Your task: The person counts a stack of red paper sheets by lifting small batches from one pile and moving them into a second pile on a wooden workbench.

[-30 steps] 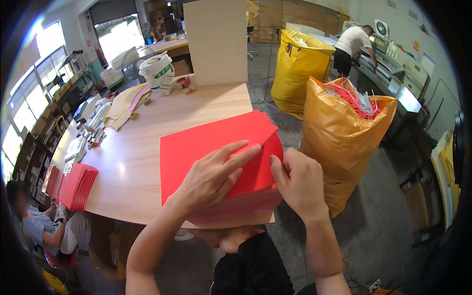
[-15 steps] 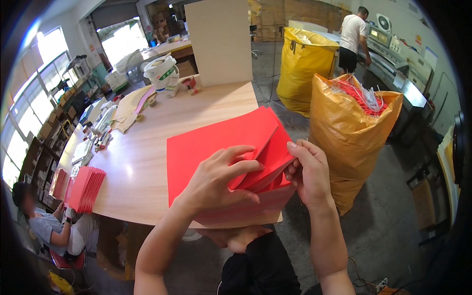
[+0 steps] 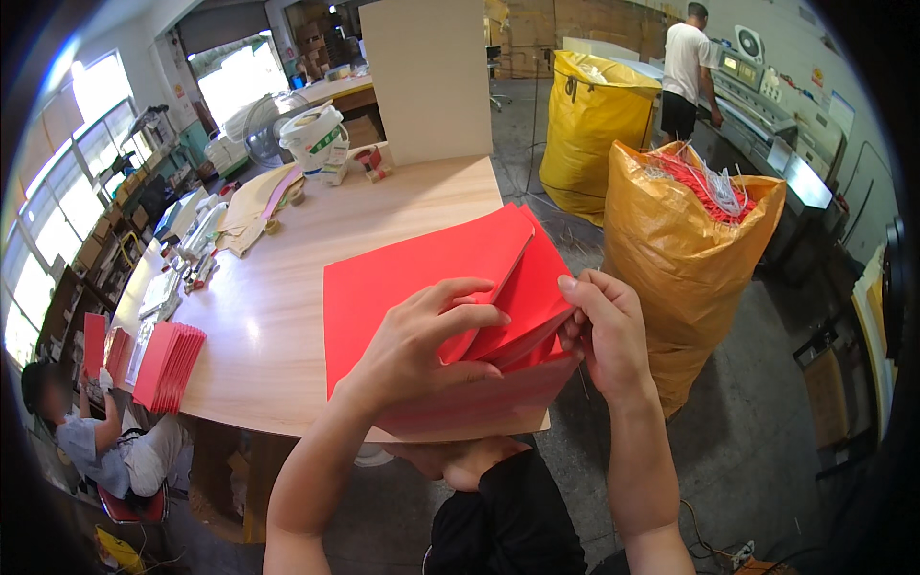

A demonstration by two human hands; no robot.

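A thick stack of red paper sheets (image 3: pixel 393 273) lies at the near right corner of the wooden table (image 3: pixel 278 316). At the stack's right side the upper sheets are raised, leaving a gap over the layers beneath. My left hand (image 3: pixel 422 331) rests over the stack, fingers spread and bent against the raised edge, its thumb apart and lower at the front. Between thumb and fingers, my right hand (image 3: pixel 613 331) pinches the corner of a few red sheets (image 3: pixel 541 297). The hands partly hide the layers between them.
Right of the table stand an orange sack (image 3: pixel 685 268) of red scraps and a yellow sack (image 3: pixel 594 134). A white bucket (image 3: pixel 314 139) and tape rolls sit farther back. At left, a seated person (image 3: pixel 105 441) handles red pieces near a red bundle (image 3: pixel 171 364). Another person (image 3: pixel 685 72) stands behind.
The raised sheets have shifted slightly left, so the gap is a little wider. My hands barely move. The seated person has lifted a red piece; the standing person is more upright.
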